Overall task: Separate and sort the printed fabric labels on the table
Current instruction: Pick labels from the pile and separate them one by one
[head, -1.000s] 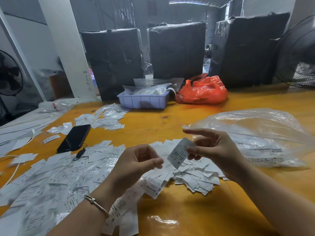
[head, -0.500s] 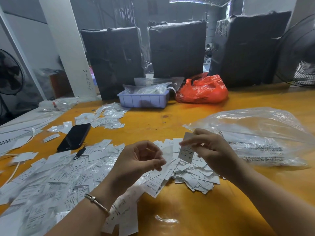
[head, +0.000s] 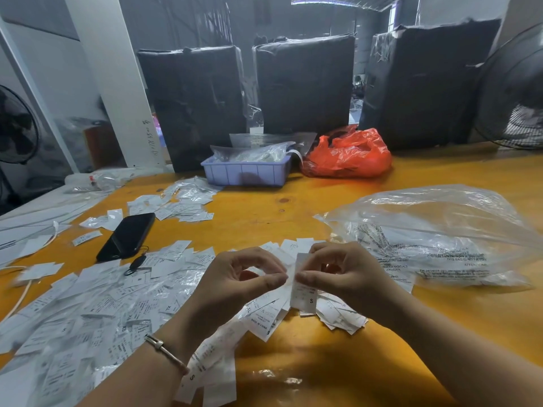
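Observation:
A white printed label (head: 304, 293) marked S hangs upright above the table, pinched at its upper part between the thumb and fingers of my right hand (head: 342, 270). My left hand (head: 239, 282) meets it from the left, its thumb and forefinger pinching the label's left edge. Under both hands lies a small heap of white labels (head: 338, 314). A wide spread of loose labels (head: 88, 304) covers the table's left front. Another small batch of labels (head: 179, 205) lies further back on the left.
A black phone (head: 127, 236) lies left of centre on the yellow table (head: 293, 362). A large clear plastic bag (head: 435, 236) lies at the right. A blue tray (head: 245, 171), an orange bag (head: 348, 154) and black wrapped boxes (head: 304, 83) stand at the back.
My right hand has lowered the label and brought it toward me. My left hand, empty before, has come across and now pinches the label's left edge.

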The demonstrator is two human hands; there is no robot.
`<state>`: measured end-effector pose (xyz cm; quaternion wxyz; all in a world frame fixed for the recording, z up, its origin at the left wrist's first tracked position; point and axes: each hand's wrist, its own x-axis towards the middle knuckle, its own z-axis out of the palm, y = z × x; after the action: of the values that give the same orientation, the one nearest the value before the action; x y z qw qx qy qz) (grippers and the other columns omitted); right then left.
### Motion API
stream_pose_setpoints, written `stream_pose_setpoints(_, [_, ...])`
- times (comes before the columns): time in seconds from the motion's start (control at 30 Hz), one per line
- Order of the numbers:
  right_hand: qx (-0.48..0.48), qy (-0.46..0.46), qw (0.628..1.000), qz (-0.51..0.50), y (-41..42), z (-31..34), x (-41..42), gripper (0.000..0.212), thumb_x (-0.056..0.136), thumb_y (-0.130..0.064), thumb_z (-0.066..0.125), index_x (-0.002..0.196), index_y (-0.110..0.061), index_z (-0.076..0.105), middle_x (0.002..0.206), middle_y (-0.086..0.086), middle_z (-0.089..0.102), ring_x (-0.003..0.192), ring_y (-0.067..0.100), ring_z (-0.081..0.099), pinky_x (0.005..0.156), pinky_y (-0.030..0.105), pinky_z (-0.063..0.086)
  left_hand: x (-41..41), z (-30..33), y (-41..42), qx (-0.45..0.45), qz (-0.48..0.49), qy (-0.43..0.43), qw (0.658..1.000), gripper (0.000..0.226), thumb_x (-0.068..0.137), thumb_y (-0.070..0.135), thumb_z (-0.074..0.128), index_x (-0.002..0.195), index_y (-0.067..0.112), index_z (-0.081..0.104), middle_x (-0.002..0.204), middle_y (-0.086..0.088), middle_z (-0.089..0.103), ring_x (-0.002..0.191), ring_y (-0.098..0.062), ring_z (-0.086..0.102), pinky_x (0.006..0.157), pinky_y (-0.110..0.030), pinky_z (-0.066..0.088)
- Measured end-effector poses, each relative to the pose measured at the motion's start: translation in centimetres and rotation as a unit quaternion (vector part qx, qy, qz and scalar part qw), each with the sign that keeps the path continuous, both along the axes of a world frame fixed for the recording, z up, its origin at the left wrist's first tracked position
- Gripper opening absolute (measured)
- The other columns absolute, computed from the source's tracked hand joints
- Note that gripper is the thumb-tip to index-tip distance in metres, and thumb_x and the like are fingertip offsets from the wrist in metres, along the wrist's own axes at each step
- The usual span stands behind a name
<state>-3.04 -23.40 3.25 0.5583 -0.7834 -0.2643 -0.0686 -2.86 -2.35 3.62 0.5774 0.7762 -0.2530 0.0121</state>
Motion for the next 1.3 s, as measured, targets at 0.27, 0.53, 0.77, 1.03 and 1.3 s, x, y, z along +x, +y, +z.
stream_pose_setpoints(0.27, [-0.015, 0.021, 1.0, -0.005, 0.0, 0.0, -0.2, 0.01, 0.077, 0.001, 0.074, 0.067, 0.001, 0.07, 0.067, 0.009, 0.06, 0.064, 0.018, 0.052, 0.061, 0.038, 0.043, -0.1, 0.2, 0.0, 0.024, 0.014, -0.016, 0.999, 0.018, 0.079, 0.025, 0.074, 0.079, 0.007, 0.075, 0.082, -0.007, 0.071, 0.083, -0.028, 0.065, 0.074, -0.043, 0.053])
stream_pose_setpoints(0.53, [-0.002, 0.036, 0.999, 0.0, 0.0, -0.1, -0.1, 0.011, 0.078, -0.003, 0.075, 0.068, -0.001, 0.071, 0.07, 0.014, 0.06, 0.067, 0.027, 0.051, 0.064, 0.048, 0.043, 0.1, -0.2, 0.0, 0.014, 0.036, -0.034, 0.999, 0.025, 0.075, 0.039, 0.07, 0.077, 0.014, 0.075, 0.077, -0.004, 0.072, 0.075, -0.02, 0.065, 0.069, -0.032, 0.053])
stream_pose_setpoints(0.77, [0.061, -0.001, 0.997, -0.042, -0.3, 0.0, 0.2, 0.011, 0.079, -0.004, 0.073, 0.068, -0.004, 0.071, 0.072, 0.019, 0.063, 0.071, 0.045, 0.055, 0.066, 0.056, 0.046, 0.2, -0.2, 0.2, 0.063, -0.012, 0.036, 0.997, 0.007, 0.077, 0.01, 0.08, 0.079, 0.009, 0.073, 0.077, -0.006, 0.072, 0.075, -0.024, 0.067, 0.072, -0.035, 0.056])
stream_pose_setpoints(1.03, [-0.2, -0.19, 0.961, -0.035, 0.7, 0.0, -0.6, 0.012, 0.082, -0.02, 0.073, 0.073, -0.012, 0.073, 0.069, -0.011, 0.055, 0.06, 0.006, 0.052, 0.057, 0.034, 0.048, 0.3, -0.4, 0.1, 0.188, -0.054, -0.019, 0.981, 0.014, 0.077, 0.034, 0.076, 0.085, 0.023, 0.076, 0.079, 0.006, 0.073, 0.071, -0.007, 0.067, 0.063, -0.019, 0.051])
stream_pose_setpoints(1.3, [0.073, -0.13, 0.974, -0.169, -0.9, 1.6, -0.5, 0.039, 0.079, 0.006, 0.07, 0.11, -0.018, 0.068, 0.088, 0.001, 0.07, 0.071, 0.019, 0.065, 0.058, 0.032, 0.054, 0.3, -0.4, 0.2, 0.088, 0.006, -0.051, 0.995, 0.002, 0.081, 0.006, 0.075, 0.081, 0.007, 0.075, 0.075, -0.006, 0.073, 0.069, -0.021, 0.068, 0.067, -0.034, 0.058])
